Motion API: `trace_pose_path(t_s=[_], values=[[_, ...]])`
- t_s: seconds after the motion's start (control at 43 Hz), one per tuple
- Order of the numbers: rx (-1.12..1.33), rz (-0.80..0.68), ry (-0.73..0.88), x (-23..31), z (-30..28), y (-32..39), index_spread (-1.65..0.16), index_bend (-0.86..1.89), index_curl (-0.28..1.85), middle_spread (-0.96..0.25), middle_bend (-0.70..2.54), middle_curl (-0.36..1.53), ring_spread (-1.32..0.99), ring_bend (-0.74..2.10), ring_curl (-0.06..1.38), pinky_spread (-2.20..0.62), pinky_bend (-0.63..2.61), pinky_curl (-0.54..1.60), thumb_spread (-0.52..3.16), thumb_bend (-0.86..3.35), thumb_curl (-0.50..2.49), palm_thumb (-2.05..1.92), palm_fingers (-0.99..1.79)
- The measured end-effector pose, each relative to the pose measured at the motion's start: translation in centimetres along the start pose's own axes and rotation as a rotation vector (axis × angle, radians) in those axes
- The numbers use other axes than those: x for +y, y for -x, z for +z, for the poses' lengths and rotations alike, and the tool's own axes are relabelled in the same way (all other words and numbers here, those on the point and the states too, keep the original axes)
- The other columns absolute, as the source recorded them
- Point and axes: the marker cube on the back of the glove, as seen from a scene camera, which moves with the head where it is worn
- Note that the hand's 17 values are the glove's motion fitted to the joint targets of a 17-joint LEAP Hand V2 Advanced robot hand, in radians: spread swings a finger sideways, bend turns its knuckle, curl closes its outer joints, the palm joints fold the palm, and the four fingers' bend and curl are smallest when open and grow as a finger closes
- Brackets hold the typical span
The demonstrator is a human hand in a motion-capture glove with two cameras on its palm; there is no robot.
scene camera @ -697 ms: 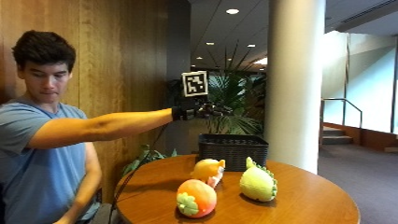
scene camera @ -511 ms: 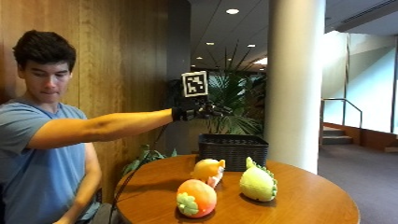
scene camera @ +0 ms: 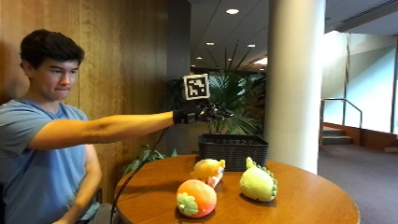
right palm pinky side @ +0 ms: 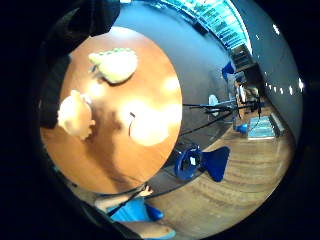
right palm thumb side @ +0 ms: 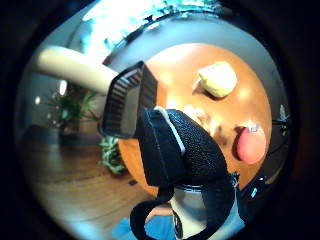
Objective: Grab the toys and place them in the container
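My black-gloved right grip (scene camera: 202,113) is stretched out at shoulder height, well above the round wooden counter (scene camera: 311,200) and above the dark woven rectangular basket (scene camera: 233,150) that stands at the counter's far edge. My fingers reach forward, relaxed, with nothing held between them.

Three soft toys sit on the counter. The orange round plush toy with a green leaf patch (scene camera: 196,198) is the one nearest the camera, close to the counter's near edge. Behind it, just in front of the basket, is the yellow-orange plush toy (scene camera: 208,170); the two look close together, though I cannot tell whether they touch. To the side of these, apart from them, stands the pale yellow-green plush toy with a green spiky ridge (scene camera: 257,182), upright on the wood. None of the three lies in the basket.

From the thumb side of my palm I see the basket (right palm thumb side: 127,100) at the counter's rim with its open top showing, the yellow-green toy (right palm thumb side: 218,78) and the orange round toy (right palm thumb side: 251,144) spread over the wood beyond the glove's black strap. From the little-finger side the counter (right palm pinky side: 120,160) lies well below my palm, with the yellow-green toy (right palm pinky side: 115,64) and the yellow-orange toy (right palm pinky side: 75,116) resting on it.
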Motion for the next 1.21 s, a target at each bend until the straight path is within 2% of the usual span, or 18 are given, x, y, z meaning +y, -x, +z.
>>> trace_pose_path(t_s=[0.07,0.186,0.279,0.488,0.604,0.674,0.79,0.929,1.208], values=[[-0.003,-0.044,-0.007,-0.3,0.2,-0.4,-0.24,0.16,0.2,-0.03,0.22,0.24,-0.16,0.25,0.15,-0.04,0.78,0.3,1.24,-0.05,0.07,-0.08,0.01],[-0.042,0.022,-0.024,-1.6,0.6,-0.7,-0.24,0.16,0.22,-0.04,0.22,0.27,-0.16,0.26,0.17,-0.05,0.78,0.31,1.26,-0.06,0.07,-0.09,0.0],[0.037,-0.031,-0.029,-2.6,1.8,-2.3,-0.25,0.16,0.23,-0.04,0.24,0.28,-0.16,0.26,0.18,-0.04,0.77,0.31,1.26,-0.06,0.08,-0.09,0.01],[0.065,0.026,-0.02,-6.8,4.6,-3.5,-0.27,0.13,0.24,-0.03,0.21,0.3,-0.16,0.29,0.21,-0.04,0.83,0.33,1.22,-0.06,0.09,-0.08,-0.03],[0.1,-0.004,0.0,-9.4,6.8,-4.4,-0.27,0.11,0.23,-0.03,0.19,0.31,-0.16,0.29,0.22,-0.04,0.86,0.34,1.2,-0.06,0.1,-0.08,-0.05],[0.126,-0.061,0.039,-10.4,8.5,-5.3,-0.27,0.11,0.23,-0.03,0.19,0.32,-0.15,0.28,0.22,-0.03,0.9,0.35,1.19,-0.05,0.11,-0.07,-0.05],[0.02,0.043,0.131,-12.7,11.5,-4.6,-0.27,0.11,0.22,-0.02,0.18,0.32,-0.13,0.24,0.22,-0.02,0.98,0.37,1.18,-0.05,0.12,-0.07,-0.07],[0.025,0.068,0.204,-14.4,14.7,-4.5,-0.26,0.09,0.21,-0.01,0.15,0.31,-0.09,0.19,0.22,0.01,1.1,0.4,1.15,-0.05,0.13,-0.07,-0.15],[-0.01,0.03,0.394,-14.9,21.0,-5.2,-0.26,0.09,0.18,0.02,0.12,0.28,-0.03,0.19,0.23,0.05,1.28,0.44,1.05,-0.05,0.16,-0.06,-0.17]])
